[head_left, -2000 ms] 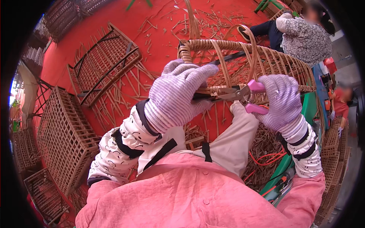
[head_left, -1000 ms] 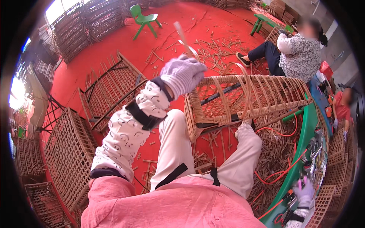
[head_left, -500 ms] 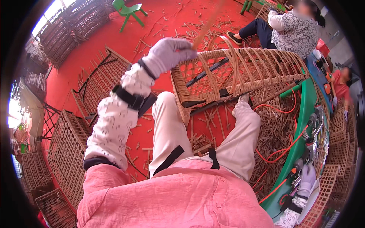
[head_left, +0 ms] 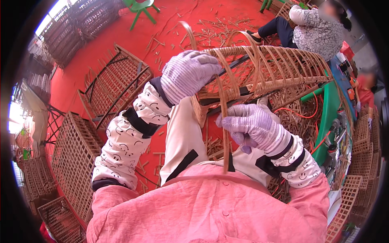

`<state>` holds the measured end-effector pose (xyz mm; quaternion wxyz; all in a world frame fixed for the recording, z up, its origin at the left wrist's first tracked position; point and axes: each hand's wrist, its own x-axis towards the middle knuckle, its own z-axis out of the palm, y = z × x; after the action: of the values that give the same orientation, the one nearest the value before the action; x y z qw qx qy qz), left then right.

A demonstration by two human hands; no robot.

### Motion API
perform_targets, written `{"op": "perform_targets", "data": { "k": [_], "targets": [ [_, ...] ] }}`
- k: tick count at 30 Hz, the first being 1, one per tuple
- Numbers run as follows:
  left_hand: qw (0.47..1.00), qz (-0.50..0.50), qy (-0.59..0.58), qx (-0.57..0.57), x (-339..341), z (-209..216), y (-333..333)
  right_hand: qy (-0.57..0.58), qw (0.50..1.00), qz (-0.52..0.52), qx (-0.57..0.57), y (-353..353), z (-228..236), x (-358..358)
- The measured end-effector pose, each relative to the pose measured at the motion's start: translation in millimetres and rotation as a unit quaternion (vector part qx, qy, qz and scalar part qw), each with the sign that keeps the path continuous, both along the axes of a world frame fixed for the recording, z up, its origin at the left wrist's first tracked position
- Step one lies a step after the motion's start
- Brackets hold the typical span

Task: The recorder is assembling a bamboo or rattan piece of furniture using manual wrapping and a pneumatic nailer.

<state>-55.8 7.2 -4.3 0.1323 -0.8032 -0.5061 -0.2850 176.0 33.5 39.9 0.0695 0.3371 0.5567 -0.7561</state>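
A half-woven rattan panel [head_left: 279,84] on a dark frame lies across in front of my knees, its near end toward my hands. My left hand [head_left: 190,77], in a striped lilac glove, is closed over that end's upper left corner; its fingertips are partly hidden. A flat brown rattan strip [head_left: 225,156] hangs from the panel's end down toward my shirt. My right hand [head_left: 255,126], in a matching glove, is closed with its fingertips pinching this strip below the panel. Another loose strip end [head_left: 188,31] curls up above my left hand.
Another woven panel [head_left: 114,83] lies on the red floor at left, near a tall lattice piece [head_left: 75,158]. A green table edge [head_left: 325,115] with tools and orange cords stands at right. Rattan offcuts litter the floor. Two other people sit at far right; a green chair [head_left: 142,9] stands ahead.
My right hand has come from the tool table at right to the strip at the panel's near end. My left hand has lowered onto the panel's corner.
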Motion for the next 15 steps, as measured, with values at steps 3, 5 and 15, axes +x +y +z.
{"op": "perform_targets", "data": {
  "k": [3,5,15],
  "targets": [
    [0.991,0.019,-0.125,0.053,8,1,0,0.049,0.995,-0.084,0.012,5,-13,5],
    [0.983,0.079,-0.162,0.015,10,-1,-4,0.099,0.987,-0.123,0.016,2,-19,14],
    [0.989,0.055,-0.004,-0.136,8,12,-2,0.211,0.933,-0.169,0.237,-12,-76,5]
  ]
}}
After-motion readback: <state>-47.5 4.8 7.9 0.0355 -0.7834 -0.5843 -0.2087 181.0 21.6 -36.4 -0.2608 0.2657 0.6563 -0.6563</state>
